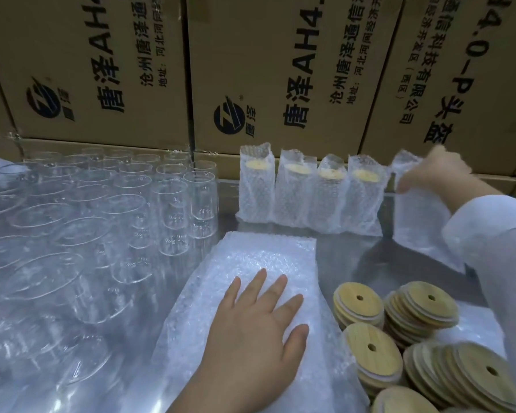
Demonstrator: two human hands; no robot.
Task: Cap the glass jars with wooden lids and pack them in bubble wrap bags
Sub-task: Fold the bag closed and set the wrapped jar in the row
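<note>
Cardboard boxes (265, 70) are backing a metal table (340, 257). The left hand (251, 338) is lying flat, fingers straight, on bags (251, 257). The right hand (435, 174) is blurring against a wrapped jar (420, 222), so I cannot tell its grip.

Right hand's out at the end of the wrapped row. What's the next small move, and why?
Probably set the fifth bag down upright beside the four wrapped jars and let go. The right hand grips its top at the row's end, and the left hand lies flat on the bag stack, placed for the next one. Blur hides whether it stands yet.
</note>
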